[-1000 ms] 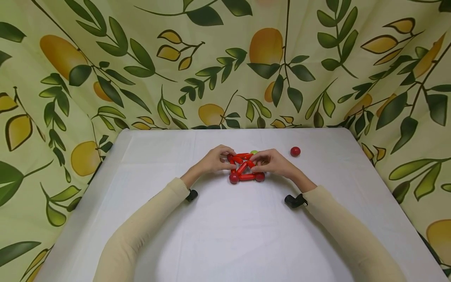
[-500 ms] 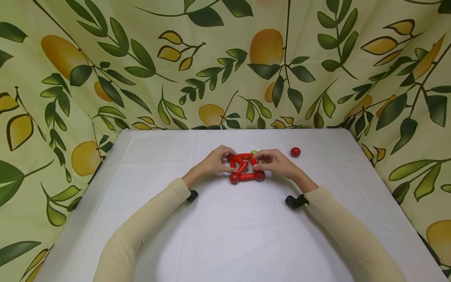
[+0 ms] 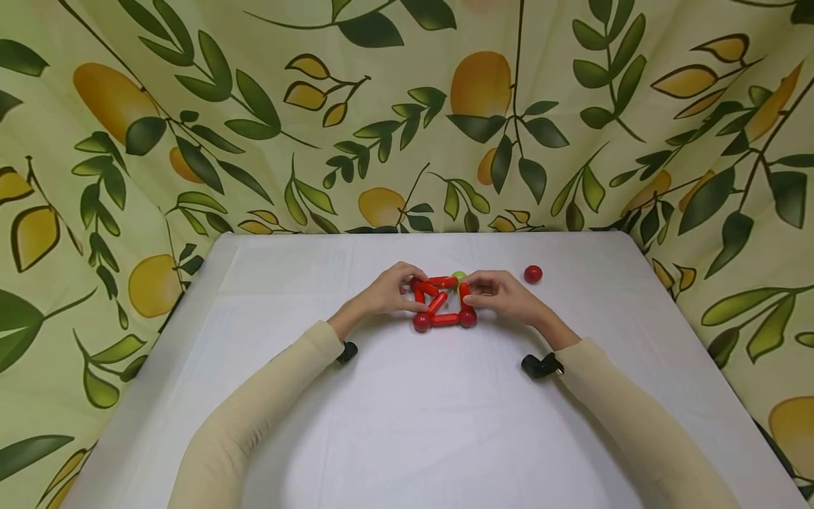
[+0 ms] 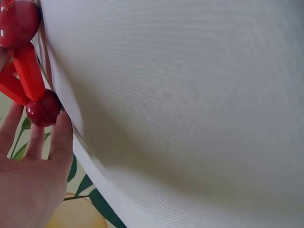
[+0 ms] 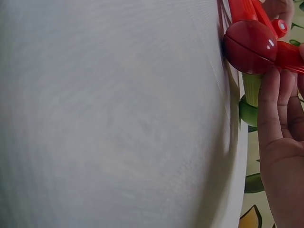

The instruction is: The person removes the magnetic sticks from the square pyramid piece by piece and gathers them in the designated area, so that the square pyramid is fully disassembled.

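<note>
A flat frame of red rods and dark red balls (image 3: 441,304) lies on the white table (image 3: 407,424), with a diagonal rod (image 3: 437,302) across it. My left hand (image 3: 415,290) grips the frame's left far corner. My right hand (image 3: 469,288) pinches the right side rod (image 3: 464,291) above the near right ball (image 3: 468,317). A green ball (image 3: 458,276) peeks out at the far edge between the hands. The left wrist view shows red balls (image 4: 43,108) and a rod (image 4: 29,71) at my fingers (image 4: 61,137). The right wrist view shows a red ball (image 5: 250,40) and a green piece (image 5: 249,109) beside my fingers (image 5: 270,104).
A loose red ball (image 3: 533,273) lies on the table to the right of my right hand. A leaf-and-lemon curtain (image 3: 407,113) surrounds the table on the far side and both sides. Black wrist mounts (image 3: 539,365) sit near the cloth.
My right hand has shifted a little to the right, and the right side rod now stands straight up from the near right ball. The left hand has stayed put.
</note>
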### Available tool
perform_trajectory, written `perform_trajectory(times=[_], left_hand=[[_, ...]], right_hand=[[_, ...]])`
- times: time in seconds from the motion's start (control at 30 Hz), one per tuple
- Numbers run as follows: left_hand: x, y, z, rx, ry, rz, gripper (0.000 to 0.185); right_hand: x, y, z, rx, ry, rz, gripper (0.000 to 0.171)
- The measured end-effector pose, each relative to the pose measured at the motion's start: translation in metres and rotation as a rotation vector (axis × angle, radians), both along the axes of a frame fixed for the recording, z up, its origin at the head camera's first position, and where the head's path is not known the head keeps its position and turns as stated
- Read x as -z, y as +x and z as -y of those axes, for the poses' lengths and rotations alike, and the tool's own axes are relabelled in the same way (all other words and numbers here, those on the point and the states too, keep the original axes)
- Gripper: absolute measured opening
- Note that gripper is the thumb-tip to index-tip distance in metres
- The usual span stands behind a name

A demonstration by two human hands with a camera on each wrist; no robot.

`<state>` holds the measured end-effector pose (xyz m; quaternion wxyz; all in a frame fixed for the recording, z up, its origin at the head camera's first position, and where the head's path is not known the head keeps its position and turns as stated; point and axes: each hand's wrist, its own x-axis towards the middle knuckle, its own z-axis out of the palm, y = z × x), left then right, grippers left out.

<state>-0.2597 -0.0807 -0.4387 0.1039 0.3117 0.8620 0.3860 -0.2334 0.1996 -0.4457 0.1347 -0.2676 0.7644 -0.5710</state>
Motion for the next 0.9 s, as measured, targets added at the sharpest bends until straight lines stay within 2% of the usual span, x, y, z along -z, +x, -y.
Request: perform_trajectory(times=[0.17, 0.33, 0.6, 0.9], left_hand=[[-0.002, 0.000, -0.001, 0.004, 0.003, 0.004, 0.051], [-0.002, 0.003, -0.002, 0.005, 0.005, 0.003, 0.050], [-0.001, 0.003, -0.003, 0.011, -0.005, -0.014, 0.050], [-0.004, 0.005, -0.004, 0.035, -0.010, -0.084, 0.049]], right_hand=[[-0.018, 0.009, 0.004, 0.009, 0.027, 0.005, 0.030], [-0.019, 0.010, 0.004, 0.015, 0.051, 0.006, 0.031], [-0.015, 0.008, 0.003, -0.068, 0.085, -0.010, 0.025], [-0.016, 0.006, 0.004, -0.071, 0.097, 0.011, 0.027]])
